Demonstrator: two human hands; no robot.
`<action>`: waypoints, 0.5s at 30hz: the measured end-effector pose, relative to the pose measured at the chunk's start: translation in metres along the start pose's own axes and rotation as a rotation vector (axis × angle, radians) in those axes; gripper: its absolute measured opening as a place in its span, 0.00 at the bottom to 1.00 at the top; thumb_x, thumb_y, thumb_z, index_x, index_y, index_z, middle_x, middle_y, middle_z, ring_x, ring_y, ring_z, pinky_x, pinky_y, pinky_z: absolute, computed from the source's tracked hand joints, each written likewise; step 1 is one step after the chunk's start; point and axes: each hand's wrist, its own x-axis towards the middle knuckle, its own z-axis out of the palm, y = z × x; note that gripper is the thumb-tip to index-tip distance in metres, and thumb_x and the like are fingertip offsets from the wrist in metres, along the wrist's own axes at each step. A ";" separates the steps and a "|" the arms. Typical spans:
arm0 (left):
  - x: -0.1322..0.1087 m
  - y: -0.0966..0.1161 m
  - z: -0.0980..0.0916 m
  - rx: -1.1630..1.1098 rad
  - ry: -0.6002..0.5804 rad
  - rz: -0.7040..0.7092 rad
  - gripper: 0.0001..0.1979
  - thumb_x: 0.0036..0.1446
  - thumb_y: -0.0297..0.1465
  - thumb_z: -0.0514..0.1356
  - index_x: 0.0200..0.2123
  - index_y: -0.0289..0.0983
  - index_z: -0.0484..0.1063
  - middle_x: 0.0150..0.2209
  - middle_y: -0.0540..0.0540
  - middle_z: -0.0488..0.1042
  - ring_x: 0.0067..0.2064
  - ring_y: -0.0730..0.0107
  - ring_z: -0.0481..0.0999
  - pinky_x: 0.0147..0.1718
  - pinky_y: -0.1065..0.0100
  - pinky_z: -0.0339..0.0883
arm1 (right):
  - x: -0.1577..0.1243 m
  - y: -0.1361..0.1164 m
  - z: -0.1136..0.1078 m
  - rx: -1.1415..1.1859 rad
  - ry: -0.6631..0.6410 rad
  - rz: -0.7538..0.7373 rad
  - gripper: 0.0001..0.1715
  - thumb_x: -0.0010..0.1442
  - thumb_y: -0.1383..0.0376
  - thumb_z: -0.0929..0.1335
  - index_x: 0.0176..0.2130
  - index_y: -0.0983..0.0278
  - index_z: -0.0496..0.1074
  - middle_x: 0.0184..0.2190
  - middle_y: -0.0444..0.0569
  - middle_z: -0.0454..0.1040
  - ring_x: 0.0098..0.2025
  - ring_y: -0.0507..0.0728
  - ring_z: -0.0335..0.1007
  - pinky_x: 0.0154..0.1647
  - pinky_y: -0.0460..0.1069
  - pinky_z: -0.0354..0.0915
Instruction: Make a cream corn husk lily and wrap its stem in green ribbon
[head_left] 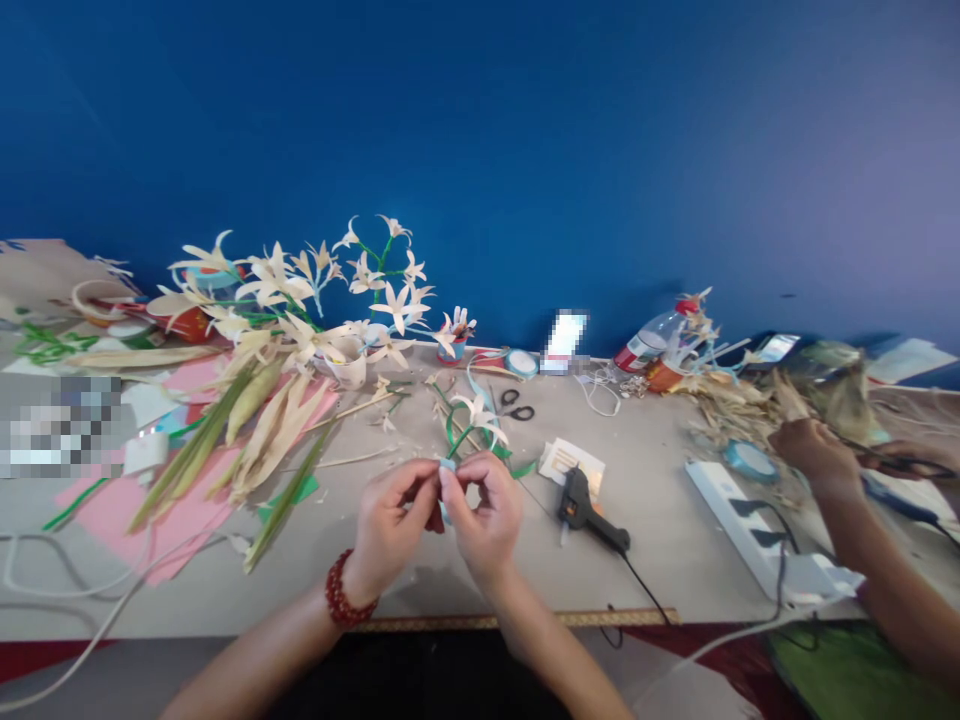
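Note:
My left hand (401,505) and my right hand (484,510) meet at the front middle of the table, fingertips pinched together. Between the thumbs shows a strip of light blue tape (448,466), at the lower end of a green stem (463,443). That stem leads up to a white, pointed-petal husk flower (478,418). Fingers hide most of the pinched part, so which hand has the stem and which the tape is hard to separate. A red bead bracelet (346,592) circles my left wrist. Just beyond the hands lie black-handled scissors (516,405).
A black glue gun (589,512) lies right of my hands, its cord running over the table edge. Further right are a white power strip (739,530) and a co-worker's hand (814,450) with scissors. Husk flowers (274,275) and dried husks (281,430) cover the left.

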 end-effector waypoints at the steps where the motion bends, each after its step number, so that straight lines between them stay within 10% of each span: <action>1: 0.000 0.000 0.000 0.003 -0.001 0.004 0.06 0.63 0.29 0.57 0.38 0.37 0.75 0.22 0.54 0.70 0.19 0.79 0.72 0.20 0.78 0.68 | 0.000 0.000 0.001 -0.005 0.005 -0.008 0.10 0.59 0.72 0.69 0.28 0.61 0.66 0.24 0.41 0.67 0.27 0.52 0.65 0.30 0.49 0.63; 15: 0.000 0.003 0.001 -0.015 -0.010 0.002 0.08 0.63 0.30 0.57 0.39 0.36 0.76 0.23 0.52 0.72 0.19 0.79 0.71 0.20 0.77 0.67 | 0.005 -0.001 0.002 0.008 0.035 0.017 0.11 0.59 0.70 0.69 0.27 0.61 0.65 0.23 0.42 0.65 0.26 0.53 0.64 0.29 0.49 0.64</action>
